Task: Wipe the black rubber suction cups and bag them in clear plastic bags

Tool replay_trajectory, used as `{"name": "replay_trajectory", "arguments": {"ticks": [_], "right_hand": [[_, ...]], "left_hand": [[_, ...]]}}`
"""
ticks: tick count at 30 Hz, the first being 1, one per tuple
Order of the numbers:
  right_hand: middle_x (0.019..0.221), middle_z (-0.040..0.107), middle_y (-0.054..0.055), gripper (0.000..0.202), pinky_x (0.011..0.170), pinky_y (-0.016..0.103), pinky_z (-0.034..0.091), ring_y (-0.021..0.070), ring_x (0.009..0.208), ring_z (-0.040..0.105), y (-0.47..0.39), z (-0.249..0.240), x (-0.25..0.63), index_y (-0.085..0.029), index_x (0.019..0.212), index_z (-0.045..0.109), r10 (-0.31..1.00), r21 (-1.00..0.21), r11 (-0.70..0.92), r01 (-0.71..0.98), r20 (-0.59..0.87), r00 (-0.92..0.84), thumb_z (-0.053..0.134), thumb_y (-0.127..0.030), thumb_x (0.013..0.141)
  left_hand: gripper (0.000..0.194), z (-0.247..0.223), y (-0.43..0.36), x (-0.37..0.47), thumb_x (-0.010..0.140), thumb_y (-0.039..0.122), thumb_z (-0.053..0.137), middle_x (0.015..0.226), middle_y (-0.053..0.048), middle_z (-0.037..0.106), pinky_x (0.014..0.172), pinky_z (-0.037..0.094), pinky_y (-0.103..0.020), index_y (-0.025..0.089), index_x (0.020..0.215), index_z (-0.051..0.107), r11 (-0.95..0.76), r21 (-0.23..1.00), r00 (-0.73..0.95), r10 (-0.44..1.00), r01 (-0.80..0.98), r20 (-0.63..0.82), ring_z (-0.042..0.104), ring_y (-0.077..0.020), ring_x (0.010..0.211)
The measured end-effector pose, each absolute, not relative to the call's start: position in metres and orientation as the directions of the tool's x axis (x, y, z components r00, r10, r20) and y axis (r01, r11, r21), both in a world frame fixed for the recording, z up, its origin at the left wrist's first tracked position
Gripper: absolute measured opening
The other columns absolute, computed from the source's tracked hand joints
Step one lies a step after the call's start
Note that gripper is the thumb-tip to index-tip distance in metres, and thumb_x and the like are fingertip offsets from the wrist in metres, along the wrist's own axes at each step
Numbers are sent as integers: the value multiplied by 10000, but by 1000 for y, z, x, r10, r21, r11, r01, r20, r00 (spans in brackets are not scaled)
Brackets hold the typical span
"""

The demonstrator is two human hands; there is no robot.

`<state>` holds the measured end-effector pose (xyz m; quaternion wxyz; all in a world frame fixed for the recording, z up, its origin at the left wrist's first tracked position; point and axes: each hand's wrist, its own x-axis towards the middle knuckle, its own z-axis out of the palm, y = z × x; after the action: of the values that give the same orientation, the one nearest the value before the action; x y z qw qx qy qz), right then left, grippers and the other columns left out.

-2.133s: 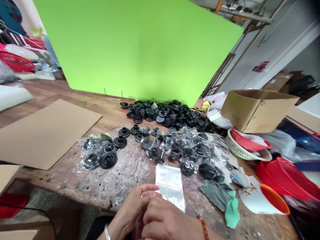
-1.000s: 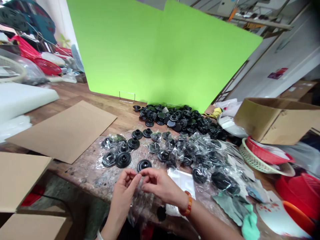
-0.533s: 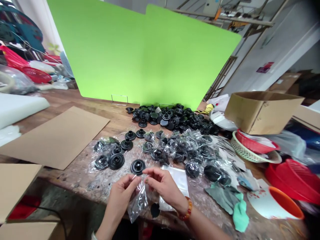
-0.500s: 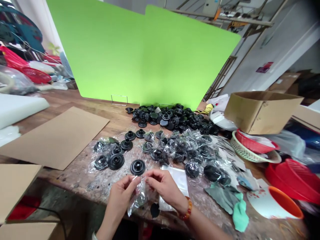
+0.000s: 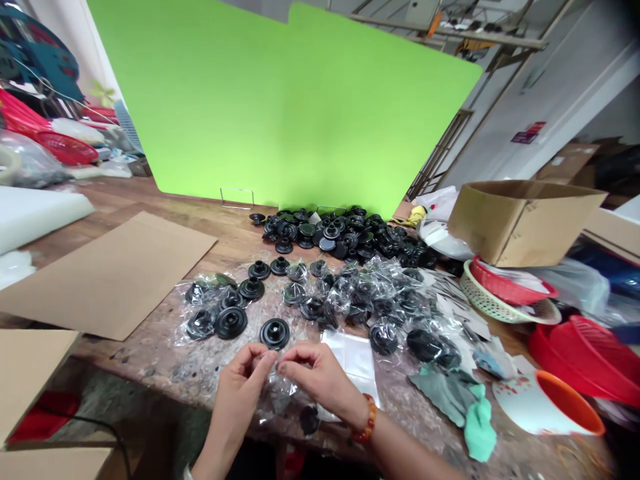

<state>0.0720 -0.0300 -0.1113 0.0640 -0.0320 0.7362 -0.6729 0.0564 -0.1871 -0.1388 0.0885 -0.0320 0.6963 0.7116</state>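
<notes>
My left hand [image 5: 245, 375] and my right hand [image 5: 315, 373] meet near the table's front edge, thumbs and fingers pinched on a clear plastic bag [image 5: 283, 393] that hangs between them. Just beyond my fingertips a round black stepped part [image 5: 275, 333] lies on the table. A small black disc [image 5: 309, 419] shows below my right hand, partly behind the film. Beside that hand lies a stack of flat clear bags [image 5: 353, 360]. Several bagged black parts [image 5: 360, 293] are heaped farther back, and a few more lie to the left [image 5: 203, 323].
Loose black parts [image 5: 330, 233] are piled before the green panel [image 5: 215, 107]. A cardboard sheet [image 5: 115, 273] lies left. At right stand a cardboard box [image 5: 525, 223], red baskets [image 5: 585, 360], a white-and-orange container [image 5: 545, 403] and a green cloth [image 5: 480, 427].
The bag has shifted and spread out between my hands, now partly over the small black disc. My fingertips have come slightly closer together. The view has shifted a little.
</notes>
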Motion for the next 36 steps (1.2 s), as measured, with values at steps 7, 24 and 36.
{"name": "replay_trajectory", "arguments": {"ticks": [7, 24, 36], "right_hand": [[553, 544, -11, 431, 598, 224, 372, 91, 530, 459, -25, -127, 70, -159, 571, 517, -384, -905, -276, 323, -204, -901, 612, -492, 827], [970, 647, 79, 217, 845, 311, 443, 182, 894, 572, -30, -127, -10, -151, 1031, 636, -329, -625, 681, -381, 204, -922, 561, -127, 828], [625, 557, -32, 188, 516, 211, 339, 94, 571, 456, -26, -106, 28, -153, 720, 604, -86, -918, 387, 83, -126, -988, 715, -302, 690]], "left_hand": [[288, -135, -203, 58, 756, 450, 700, 676, 1, 533, 592, 424, -254, 196, 688, 584, -386, 726, -782, 526, -569, -333, 460, -125, 576], [123, -134, -220, 34, 742, 333, 703, 725, -24, 624, 669, 419, -260, 211, 758, 715, 43, 998, -949, 312, -40, -52, 534, -190, 712], [137, -138, -196, 41, 666, 331, 777, 1094, -60, 591, 764, 452, -259, 209, 685, 718, -109, 993, -999, -15, -43, -45, 556, -224, 1004]]}}
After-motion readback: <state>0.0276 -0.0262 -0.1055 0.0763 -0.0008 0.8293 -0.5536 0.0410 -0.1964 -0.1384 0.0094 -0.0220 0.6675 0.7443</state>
